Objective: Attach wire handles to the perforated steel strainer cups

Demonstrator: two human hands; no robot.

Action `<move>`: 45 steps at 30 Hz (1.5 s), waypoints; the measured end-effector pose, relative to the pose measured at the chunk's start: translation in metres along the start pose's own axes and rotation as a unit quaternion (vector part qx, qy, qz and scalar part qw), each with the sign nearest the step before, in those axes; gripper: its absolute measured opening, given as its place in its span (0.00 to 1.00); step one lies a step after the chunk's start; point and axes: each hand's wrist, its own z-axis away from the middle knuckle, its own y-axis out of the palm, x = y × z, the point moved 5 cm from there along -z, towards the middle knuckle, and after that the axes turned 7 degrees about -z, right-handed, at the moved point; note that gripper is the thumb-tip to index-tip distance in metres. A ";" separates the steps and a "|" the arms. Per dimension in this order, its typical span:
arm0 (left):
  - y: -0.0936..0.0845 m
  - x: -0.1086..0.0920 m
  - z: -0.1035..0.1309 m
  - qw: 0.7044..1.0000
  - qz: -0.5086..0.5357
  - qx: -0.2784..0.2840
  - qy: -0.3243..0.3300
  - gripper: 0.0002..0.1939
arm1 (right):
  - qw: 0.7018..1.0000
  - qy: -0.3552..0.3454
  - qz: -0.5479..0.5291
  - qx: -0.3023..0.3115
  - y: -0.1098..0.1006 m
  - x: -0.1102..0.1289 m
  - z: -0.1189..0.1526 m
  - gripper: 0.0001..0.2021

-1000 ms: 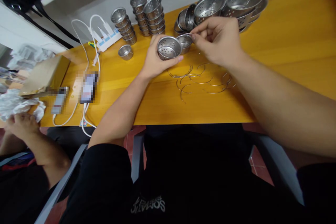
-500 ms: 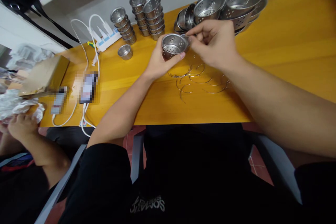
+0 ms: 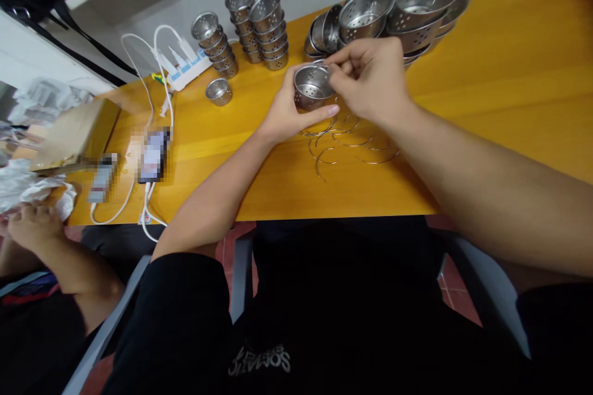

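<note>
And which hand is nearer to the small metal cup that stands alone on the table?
Left. The left hand, around another metal cup, is to the right of the lone cup; the right hand is farther right, on the held cup's other side.

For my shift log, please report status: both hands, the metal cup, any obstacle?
Left hand holding perforated metal cup, mouth up. Right hand at its rim, grip unclear. Loose curved wires on table nearby, apparently not blocking.

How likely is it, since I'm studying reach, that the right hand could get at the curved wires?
Probably yes: the right hand is close, and most of the curved wires lie uncovered, though it looks busy at the held metal cup.
</note>
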 end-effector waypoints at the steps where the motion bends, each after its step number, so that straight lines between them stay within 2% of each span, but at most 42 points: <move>1: -0.001 0.000 0.000 1.000 -0.002 0.003 -0.001 0.48 | 1.000 -0.003 0.002 0.000 0.000 0.004 0.001 0.24; 6: -0.005 0.005 -0.002 1.000 0.024 0.007 -0.017 0.56 | 0.999 -0.032 0.000 -0.015 -0.003 0.033 0.009 0.13; 11: -0.006 0.006 -0.004 0.995 0.098 0.016 -0.030 0.59 | 0.994 -0.081 -0.066 -0.027 0.002 0.038 0.006 0.10; 14: -0.009 0.009 -0.005 0.988 0.144 0.017 -0.045 0.54 | 0.988 -0.104 -0.118 -0.011 -0.001 0.039 0.004 0.16; 18: -0.015 0.016 -0.005 0.975 0.210 0.026 -0.070 0.48 | 0.969 -0.091 -0.200 0.113 -0.008 0.042 0.006 0.29; 20: -0.015 0.016 -0.004 0.972 0.220 0.039 -0.066 0.47 | 0.962 -0.098 -0.205 0.152 -0.013 0.042 0.008 0.33; 23: -0.013 0.015 -0.003 0.979 0.197 0.035 -0.029 0.48 | 0.963 -0.112 -0.194 0.149 -0.017 0.039 0.007 0.34; 26: -0.008 0.017 -0.004 0.985 0.169 0.022 0.003 0.54 | 0.961 -0.110 -0.203 0.150 -0.013 0.037 0.006 0.33; 35: -0.001 0.024 -0.002 0.988 0.147 0.050 0.010 0.51 | 0.951 -0.068 -0.250 0.167 -0.009 0.053 0.010 0.37; 45: 0.002 0.030 -0.002 0.987 0.147 0.059 0.030 0.53 | 0.949 -0.037 -0.249 0.189 -0.010 0.051 0.009 0.31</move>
